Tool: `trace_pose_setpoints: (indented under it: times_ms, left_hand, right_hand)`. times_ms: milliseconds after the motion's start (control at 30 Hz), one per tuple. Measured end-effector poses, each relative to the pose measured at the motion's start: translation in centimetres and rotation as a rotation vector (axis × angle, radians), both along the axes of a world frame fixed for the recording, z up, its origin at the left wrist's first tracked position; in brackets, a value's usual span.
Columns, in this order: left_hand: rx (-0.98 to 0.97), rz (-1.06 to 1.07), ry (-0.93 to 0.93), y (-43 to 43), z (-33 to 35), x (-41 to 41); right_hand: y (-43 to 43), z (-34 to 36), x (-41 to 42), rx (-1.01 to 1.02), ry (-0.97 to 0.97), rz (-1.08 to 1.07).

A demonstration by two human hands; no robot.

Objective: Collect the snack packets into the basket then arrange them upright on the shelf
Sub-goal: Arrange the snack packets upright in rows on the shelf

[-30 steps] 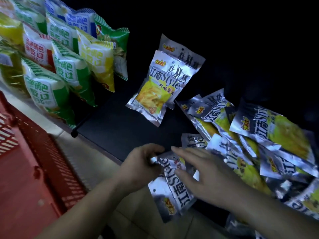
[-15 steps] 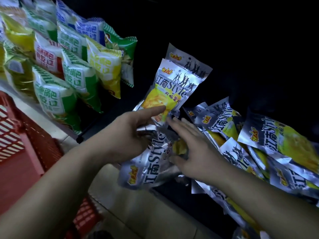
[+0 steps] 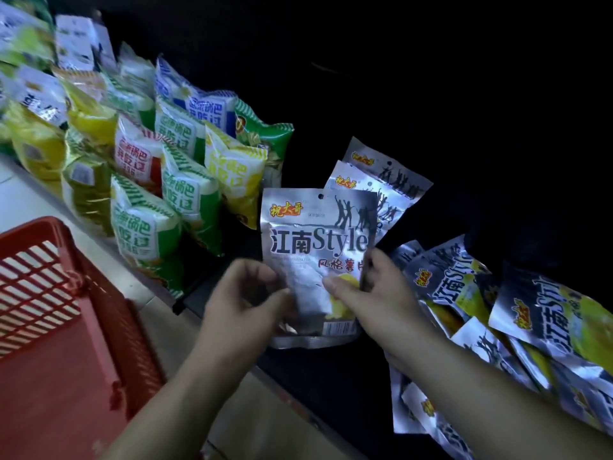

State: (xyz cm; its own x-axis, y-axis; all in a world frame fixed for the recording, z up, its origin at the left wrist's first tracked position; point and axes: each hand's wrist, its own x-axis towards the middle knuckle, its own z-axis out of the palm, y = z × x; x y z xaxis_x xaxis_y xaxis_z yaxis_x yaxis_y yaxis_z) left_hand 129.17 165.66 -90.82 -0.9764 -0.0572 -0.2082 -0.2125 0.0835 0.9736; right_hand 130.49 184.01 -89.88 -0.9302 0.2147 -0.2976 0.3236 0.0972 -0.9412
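Covered, cropped, blurred and dark

The held packet (image 3: pixel 315 247) has its lower corners covered by the left hand (image 3: pixel 242 303) and the gripping right hand (image 3: pixel 378 303). Blur leaves it unclear whether the left hand pinches the packet or only touches its edge, and the small print under its title cannot be read. The two upright packets (image 3: pixel 391 180) behind it show only their tops and right sides. The back of the shelf (image 3: pixel 331 376) is lost in black. At the shelf's right end, the pile of silver packets (image 3: pixel 497 310) runs off the right and bottom edges of the view. The basket (image 3: pixel 49 260) is cut off at the left and bottom. Beyond the shelf's left edge, the coloured packets (image 3: pixel 149 227) are smeared, and the farthest cannot be read.
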Motion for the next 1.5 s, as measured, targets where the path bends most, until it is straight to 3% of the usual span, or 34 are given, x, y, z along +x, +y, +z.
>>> trace_pose_setpoints:
  times_ms: [33,100,200,233,400,500,667,833,967,1067,1233,1367,1500]
  left_hand:
    - [0.121,-0.019,-0.071,0.2,-0.1,0.5]
    - [0.170,-0.031,-0.082,0.3,-0.3,1.0]
    - [-0.041,-0.009,0.035,0.7,0.0,1.4]
    - [-0.108,-0.017,0.085,1.0,0.3,1.6]
    - [-0.193,-0.049,0.256,2.5,1.4,3.2]
    - [-0.090,-0.180,0.310,3.0,2.2,3.9]
    - [0.011,-0.057,0.186,2.0,1.1,2.4]
    - [0.272,-0.094,-0.041,1.6,0.2,1.6]
    - [0.156,-0.052,0.028,1.4,-0.7,1.2]
    - [0.119,-0.051,0.050,1.1,-1.2,0.9]
    - [0.096,-0.145,0.029,0.6,-1.8,0.9]
    - [0.146,-0.127,-0.046,0.4,-2.0,0.1]
    - [0.026,-0.158,-0.010,0.3,-3.1,-2.5]
  right_hand:
    - [-0.1,-0.1,0.2,-0.035,0.002,-0.009]
    - [-0.3,0.4,0.7,-0.008,0.019,-0.046]
    - [0.0,0.6,1.3,0.305,0.069,-0.097]
    - [-0.2,0.6,1.4,0.324,0.104,-0.080]
    - [-2.6,1.3,1.7,-0.236,0.079,-0.001]
    - [-2.5,1.9,1.6,-0.269,0.120,0.001]
    - [-1.2,2.1,1.8,-0.201,0.103,-0.086]
    - [-1.0,2.3,1.7,-0.200,0.060,-0.067]
    - [-0.5,1.7,2.2,0.001,0.183,-0.051]
    - [-0.4,0.7,2.3,0.097,0.172,0.040]
    - [0.2,-0.3,1.9,-0.062,0.012,0.049]
    - [0.8,-1.2,1.8,-0.053,-0.002,0.025]
    - [0.5,-2.1,1.2,-0.034,0.017,-0.044]
